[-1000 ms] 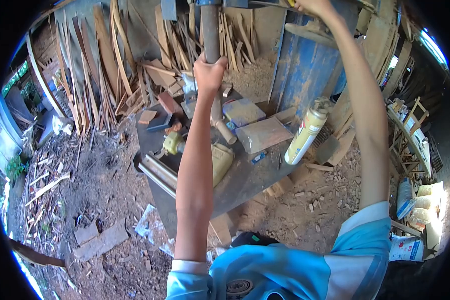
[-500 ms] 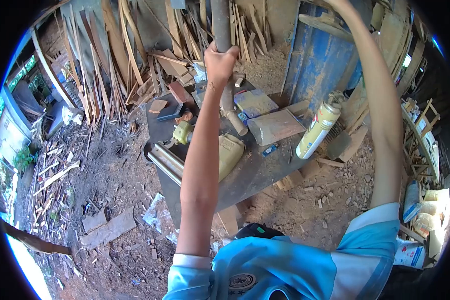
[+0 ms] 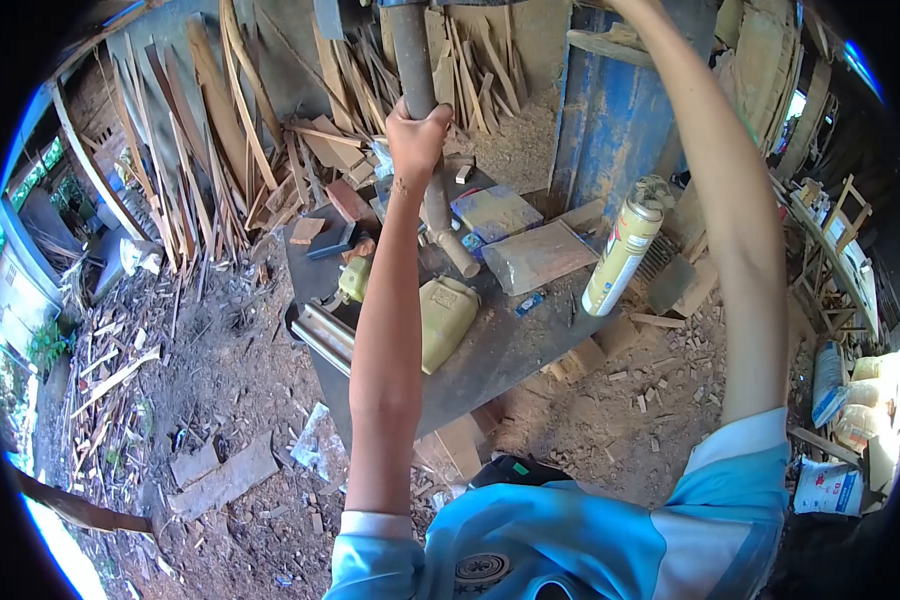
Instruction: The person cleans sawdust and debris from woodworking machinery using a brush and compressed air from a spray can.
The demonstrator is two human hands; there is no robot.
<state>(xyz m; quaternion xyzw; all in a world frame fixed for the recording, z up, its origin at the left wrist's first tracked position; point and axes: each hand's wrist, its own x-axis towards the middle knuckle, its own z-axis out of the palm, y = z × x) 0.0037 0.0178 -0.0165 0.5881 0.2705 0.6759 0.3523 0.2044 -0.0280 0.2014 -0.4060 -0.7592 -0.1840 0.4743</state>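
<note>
My left hand (image 3: pixel 417 137) is wrapped round an upright grey metal post (image 3: pixel 410 55) at the top middle. Below the hand the post continues to a short, slanted round bar (image 3: pixel 455 252) over a dark tabletop (image 3: pixel 510 345). My right arm (image 3: pixel 735 200) reaches up past the top edge, so its hand is hidden. A yellow-green plastic jug (image 3: pixel 448 322) lies beside my left forearm, near a yellow-green tool part (image 3: pixel 354 279). Farther right stands a tilted spray can (image 3: pixel 625 250). Dusty flat packets (image 3: pixel 540 257) lie between the post and the can.
Thin wood strips (image 3: pixel 175 150) lean against the back wall. A dusty blue metal sheet (image 3: pixel 610 120) stands at the back right. Wood scraps and sawdust (image 3: pixel 220 350) cover the ground. A metal rail (image 3: pixel 320 335) sits at the table's left edge. Sacks (image 3: pixel 855 410) lie far right.
The whole view has shifted slightly, so things sit a little farther left. My left hand keeps its hold on the post, and my right arm stays raised.
</note>
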